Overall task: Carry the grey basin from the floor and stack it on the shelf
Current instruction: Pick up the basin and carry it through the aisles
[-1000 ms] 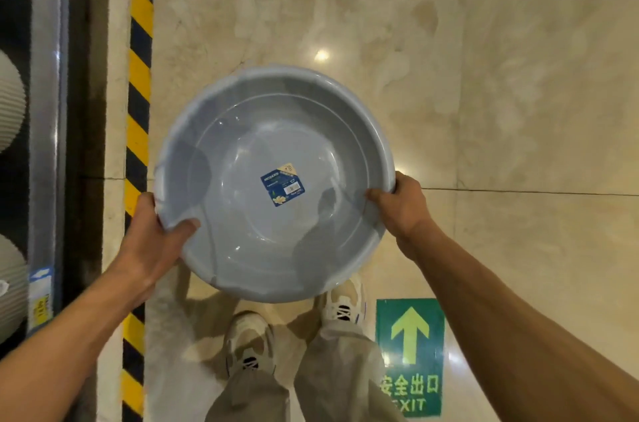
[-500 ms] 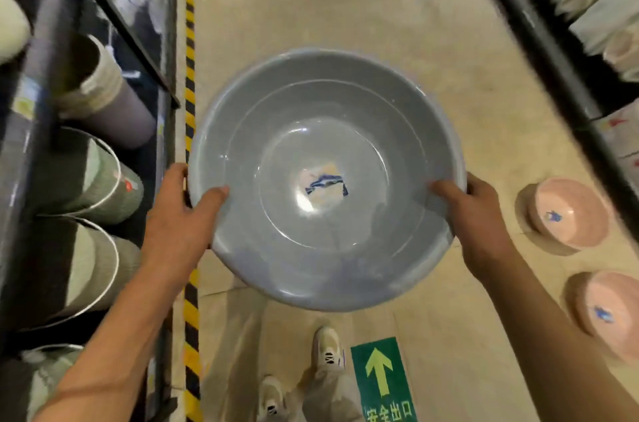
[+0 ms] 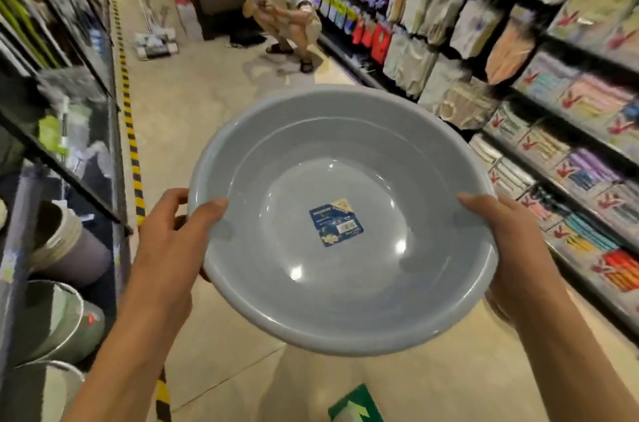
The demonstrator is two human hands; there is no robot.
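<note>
we see a pale polished floor point(image 3: 214, 103) running down the aisle, with a yellow-and-black striped tape point(image 3: 130, 131) laid along its left edge, just beside the left shelf unit point(image 3: 69, 176). on that unit's lower levels lie stacked round bins point(image 3: 65, 241) on their sides (mouths toward the aisle). farther down, a flat mop point(image 3: 152, 42) rests on the floor, and beyond it a crouching person point(image 3: 287, 16) has both sandals on the tiles. a green arrow sticker point(image 3: 356, 406) lies on the floor at the bottom edge. the right shelving point(image 3: 553, 131) carries rows of packaged goods, blurred.
</note>
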